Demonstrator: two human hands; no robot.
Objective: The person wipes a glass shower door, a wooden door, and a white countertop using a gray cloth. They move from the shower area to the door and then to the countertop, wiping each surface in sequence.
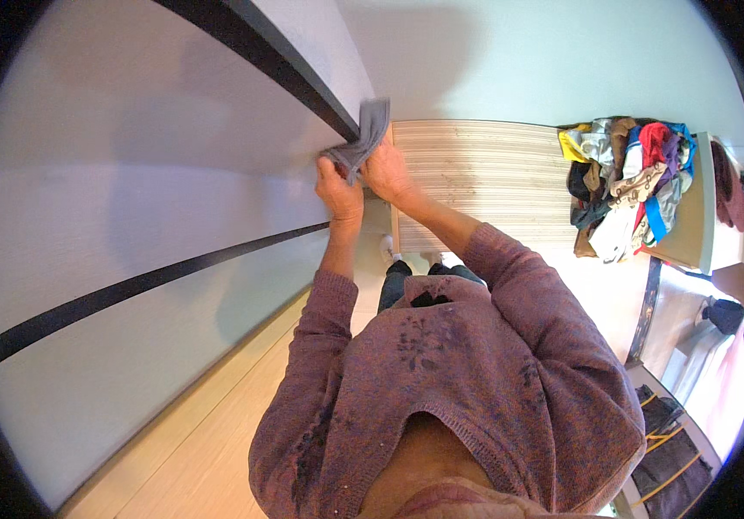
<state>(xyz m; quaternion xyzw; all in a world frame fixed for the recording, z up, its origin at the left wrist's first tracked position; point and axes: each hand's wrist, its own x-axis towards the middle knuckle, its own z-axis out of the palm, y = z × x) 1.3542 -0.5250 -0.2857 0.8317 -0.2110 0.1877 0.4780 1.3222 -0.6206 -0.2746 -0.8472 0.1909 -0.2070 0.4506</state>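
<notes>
Both my hands are raised in front of me near the corner of the wall, on a grey cloth (pixel 375 123), perhaps a folded garment. The lower edge of the cloth is pinched by my left hand (pixel 339 190), which is close to the panelled wall. My right hand (pixel 386 167) grips the cloth from the right side, its fingers partly hidden behind the fabric. The free upper end of the cloth sticks up and is slightly blurred. It overlaps the end of a dark band (pixel 294 78) on the wall.
Below and beyond my hands lies a striped wood-grain tabletop (pixel 482 181). A heap of mixed clothes (pixel 631 181) covers its right end, beside a pale open drawer or box (pixel 696 214). Dark garments on yellow hangers (pixel 670 447) are at the lower right. The panelled wall (pixel 151 168) bounds the left.
</notes>
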